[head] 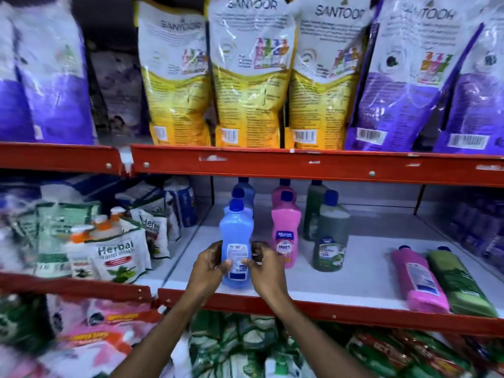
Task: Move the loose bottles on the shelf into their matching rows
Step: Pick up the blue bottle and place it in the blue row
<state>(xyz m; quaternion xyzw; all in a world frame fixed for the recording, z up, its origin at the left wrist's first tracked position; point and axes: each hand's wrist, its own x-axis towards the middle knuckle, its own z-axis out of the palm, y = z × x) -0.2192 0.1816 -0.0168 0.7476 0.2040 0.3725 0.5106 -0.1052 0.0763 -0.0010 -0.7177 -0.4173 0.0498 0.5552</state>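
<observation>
Blue translucent plastic bottle with dark blue cap (236, 242): upright at the front of the blue row, on the white shelf board (354, 274) near its front edge. Left hand (208, 264) wraps its left flank, right hand (266, 264) its right, fingers of both closed on the lower body around the label. More blue bottles stand directly behind it.

To the right: pink row (286, 230), then dark green row (328, 236), both upright. Far right, two loose ones lying flat side by side: pink plastic bottle (418, 279) and green plastic bottle (461, 282), caps pointing back.

Handling, as I judge it: full of liquid, so moderately heavy; walls likely flex under squeeze; smooth plastic, slippery. Take the lying ones mid-body across the width, stand up, slide in front of matching colour.
</observation>
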